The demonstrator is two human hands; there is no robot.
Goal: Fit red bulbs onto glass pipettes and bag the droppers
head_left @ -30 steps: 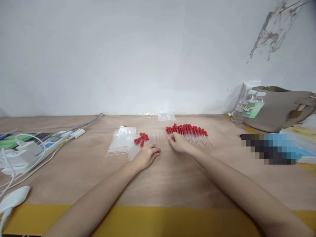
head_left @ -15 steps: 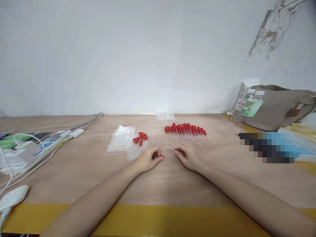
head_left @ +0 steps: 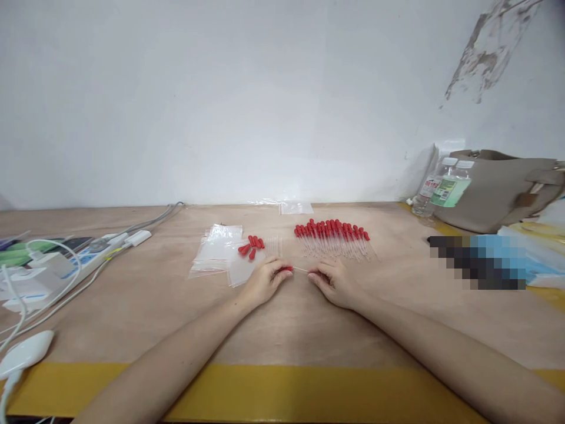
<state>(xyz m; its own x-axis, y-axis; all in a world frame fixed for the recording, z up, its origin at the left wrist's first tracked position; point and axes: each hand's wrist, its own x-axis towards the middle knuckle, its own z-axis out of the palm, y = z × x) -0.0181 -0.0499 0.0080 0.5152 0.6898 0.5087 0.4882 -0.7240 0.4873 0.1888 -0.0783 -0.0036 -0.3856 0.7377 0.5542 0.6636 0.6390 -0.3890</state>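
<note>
My left hand pinches a red rubber dropper bulb, its open end facing right. Closed on a thin clear glass tube is my right hand. The tube's left end meets the mouth of the bulb; how far it goes in is too small to tell. Beyond my left hand, several loose red bulbs lie by a row of bare glass tubes. Past my right hand, many droppers with red bulbs lie side by side, bulbs toward the wall.
Clear zip bags are stacked at the left, and another plastic bag lies by the wall. A power strip with cables sits far left. Two bottles, a grey handbag and a blurred-out item are on the right.
My left hand has raised the bulb slightly and turned it toward the tube. The tube's end, apart from the bulb before, now meets it.
</note>
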